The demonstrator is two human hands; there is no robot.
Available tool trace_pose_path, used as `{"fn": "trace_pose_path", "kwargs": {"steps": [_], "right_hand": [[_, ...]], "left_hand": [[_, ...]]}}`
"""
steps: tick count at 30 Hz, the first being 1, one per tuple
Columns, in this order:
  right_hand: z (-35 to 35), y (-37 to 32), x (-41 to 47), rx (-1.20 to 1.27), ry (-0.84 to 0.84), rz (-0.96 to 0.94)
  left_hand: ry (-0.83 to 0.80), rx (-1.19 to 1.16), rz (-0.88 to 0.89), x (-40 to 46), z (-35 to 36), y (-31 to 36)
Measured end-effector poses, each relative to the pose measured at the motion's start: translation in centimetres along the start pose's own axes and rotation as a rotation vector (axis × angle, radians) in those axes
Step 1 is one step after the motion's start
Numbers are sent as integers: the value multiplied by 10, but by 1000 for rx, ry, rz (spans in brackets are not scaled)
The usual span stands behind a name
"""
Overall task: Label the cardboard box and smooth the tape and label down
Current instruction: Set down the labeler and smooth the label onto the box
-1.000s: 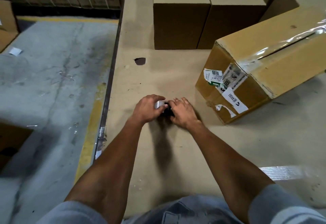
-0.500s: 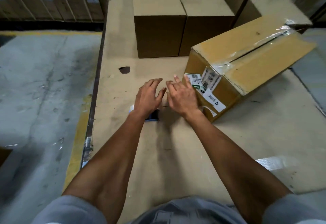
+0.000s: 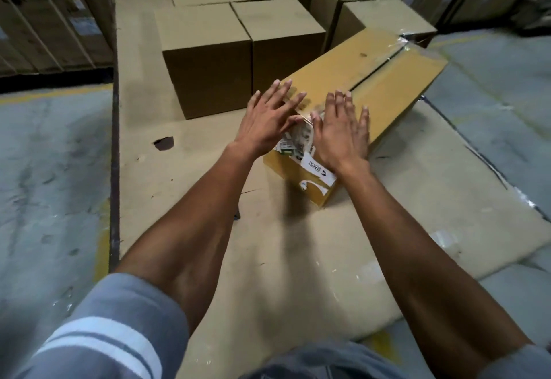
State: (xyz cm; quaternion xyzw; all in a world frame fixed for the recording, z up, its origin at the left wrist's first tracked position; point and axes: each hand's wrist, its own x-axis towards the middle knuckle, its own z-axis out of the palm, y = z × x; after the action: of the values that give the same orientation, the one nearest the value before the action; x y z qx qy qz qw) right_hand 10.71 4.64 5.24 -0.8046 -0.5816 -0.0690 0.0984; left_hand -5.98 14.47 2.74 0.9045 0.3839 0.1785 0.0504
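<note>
A long cardboard box (image 3: 384, 80) lies at an angle on flattened cardboard sheets, with clear tape (image 3: 398, 47) along its top seam. Its near end carries several white printed labels (image 3: 316, 167). My left hand (image 3: 269, 119) is spread flat at the near top corner of the box, fingers apart. My right hand (image 3: 340, 131) lies flat beside it over the near end, covering part of the labels and the tape end. Neither hand holds anything. The small tool that my hands worked on earlier is hidden under my left forearm.
Plain brown boxes (image 3: 208, 59) stand in rows behind the taped box. The cardboard sheet (image 3: 179, 188) has a dark hole (image 3: 164, 143) at the left. Grey concrete floor (image 3: 50, 170) lies on both sides, and stacked cartons (image 3: 44, 21) line the back left.
My hands let go of a small tool on the cardboard sheet and moved forward and right onto the near end of the box. The view has shifted forward.
</note>
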Motion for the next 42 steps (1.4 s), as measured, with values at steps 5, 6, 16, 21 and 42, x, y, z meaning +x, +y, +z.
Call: {"fn": "trace_pose_path", "kwargs": {"steps": [5,6,16,21,42], "right_hand": [[3,-5,-1,-44,-87,-99],[7,-5,3,-51,-106,-100],[7,-3,3,-212,-127,-162],[6,-6,2,-235,-135,-154],[3,1,2,-153,-179,-235]], "left_hand": [[0,55,56,13,15,-10],[-2,53,69,17,20,-15],[109,98,127,13,32,-27],[90,112,127,12,35,-24],[102,35,80,10,31,-14]]}}
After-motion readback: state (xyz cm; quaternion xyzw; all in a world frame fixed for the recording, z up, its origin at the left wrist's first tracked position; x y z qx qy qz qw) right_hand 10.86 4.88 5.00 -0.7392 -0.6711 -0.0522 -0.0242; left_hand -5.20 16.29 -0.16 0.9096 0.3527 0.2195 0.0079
